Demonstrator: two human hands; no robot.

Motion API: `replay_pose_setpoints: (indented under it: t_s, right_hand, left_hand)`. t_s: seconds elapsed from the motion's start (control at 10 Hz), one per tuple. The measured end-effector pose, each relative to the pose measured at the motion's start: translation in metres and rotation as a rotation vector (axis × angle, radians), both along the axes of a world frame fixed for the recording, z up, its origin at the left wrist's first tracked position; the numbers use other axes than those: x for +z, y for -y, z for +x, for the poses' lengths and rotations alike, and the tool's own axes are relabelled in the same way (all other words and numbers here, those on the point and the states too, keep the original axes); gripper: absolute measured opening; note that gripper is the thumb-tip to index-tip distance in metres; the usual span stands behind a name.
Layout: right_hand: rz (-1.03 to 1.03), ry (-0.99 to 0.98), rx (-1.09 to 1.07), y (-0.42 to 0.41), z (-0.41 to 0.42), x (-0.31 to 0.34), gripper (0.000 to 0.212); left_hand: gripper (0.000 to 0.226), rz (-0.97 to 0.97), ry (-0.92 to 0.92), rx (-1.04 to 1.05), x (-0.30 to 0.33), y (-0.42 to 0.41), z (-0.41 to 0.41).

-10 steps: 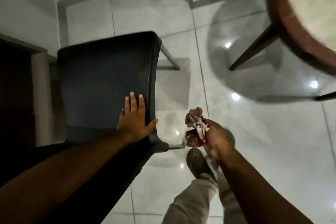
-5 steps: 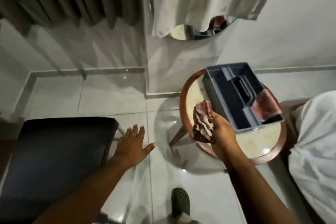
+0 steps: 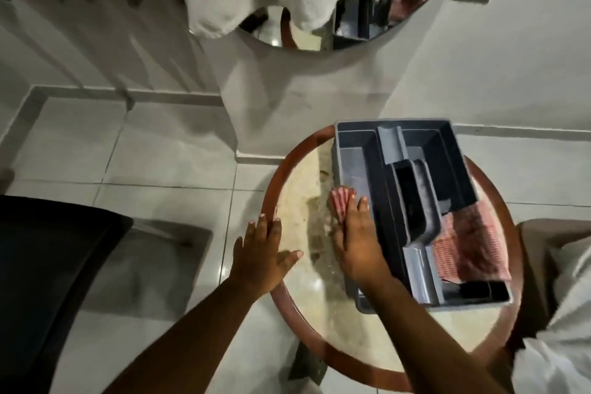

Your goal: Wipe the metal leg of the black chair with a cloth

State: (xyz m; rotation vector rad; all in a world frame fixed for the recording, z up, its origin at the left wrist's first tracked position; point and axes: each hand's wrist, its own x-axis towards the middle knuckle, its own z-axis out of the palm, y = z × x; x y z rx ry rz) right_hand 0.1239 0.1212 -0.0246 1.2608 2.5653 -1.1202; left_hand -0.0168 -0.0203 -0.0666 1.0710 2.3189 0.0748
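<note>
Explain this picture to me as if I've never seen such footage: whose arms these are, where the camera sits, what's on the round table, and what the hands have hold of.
There is no machine here: a person wears a wide-angle camera on the head, looking down, so the two bare arms are their own. The left hand lies flat and open on the rim of the round table, holding nothing. The right hand presses a red patterned cloth flat onto the tabletop, beside a grey tray with compartments. A second red cloth lies in the tray. The black chair stands at the left on the tiled floor; one metal leg shows beside its seat, untouched right now.
</note>
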Motion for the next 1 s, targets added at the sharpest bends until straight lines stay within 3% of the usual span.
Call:
replay_pose_setpoints:
  t_s: [0.2,0.3,0.4,0.8,0.9,1.0]
  right_hand:
    - [0.262,0.177,0.253,0.002,-0.01,-0.014,0.101]
    - [0.227,0.146,0.183,0.004,-0.016,-0.02,0.099]
    - [0.167,0.054,0.077,0.004,-0.017,-0.025,0.096]
    - [0.148,0.17,-0.061,0.006,-0.024,-0.021,0.095]
    - [0.094,0.15,-0.11,0.002,-0.023,-0.018,0.083]
    - [0.05,0.117,-0.148,-0.001,-0.014,-0.007,0.084]
  left_hand:
    - [0.09,-0.043,-0.029,0.027,-0.032,-0.016,0.027]
    - [0.11,0.003,-0.053,0.057,-0.044,-0.023,0.033]
    - [0.117,0.008,-0.061,0.084,-0.058,-0.034,0.041]
    - [0.098,0.019,-0.101,0.109,-0.067,-0.033,0.045]
    - [0.098,0.048,-0.112,0.065,-0.062,-0.031,0.047]
    - [0.094,0.061,-0.118,0.05,-0.051,-0.022,0.048]
